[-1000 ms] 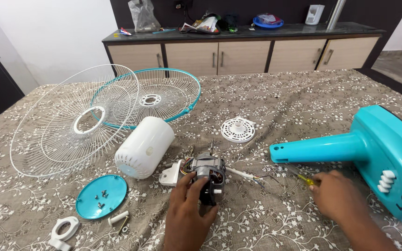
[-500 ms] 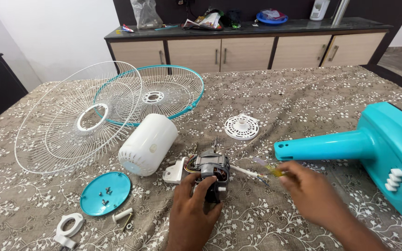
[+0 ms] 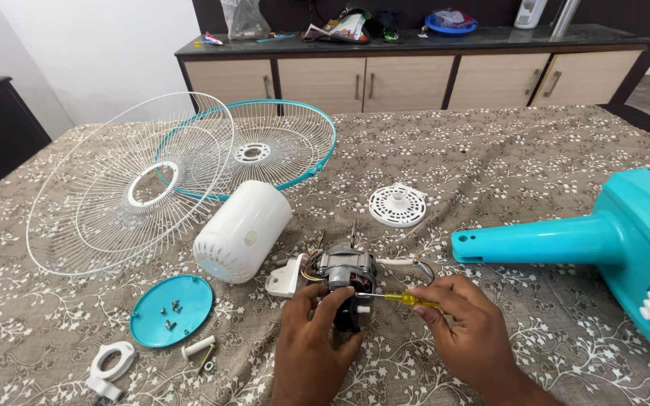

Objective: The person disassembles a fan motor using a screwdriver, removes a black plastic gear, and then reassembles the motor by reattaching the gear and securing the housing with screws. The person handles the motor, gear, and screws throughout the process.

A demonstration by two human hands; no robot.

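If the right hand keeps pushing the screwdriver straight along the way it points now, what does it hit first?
The right hand aims the yellow-handled screwdriver leftward; its tip looks already at the fan motor, which the left hand grips. The motor would be met first, though depth is hard to judge.

Both forearms come up from the bottom edge of the view and converge toward the middle, hands close together but not touching. The left hand (image 3: 316, 331) lies palm down, its fingers curled forward and closed in a loose grip, thumb out to the right. The right hand (image 3: 466, 325) sits just to its right, wrist angled inward, thumb and fingertips pinched together in a tight grip and pointing left toward the left hand. Both hands are bare and low over the surface.
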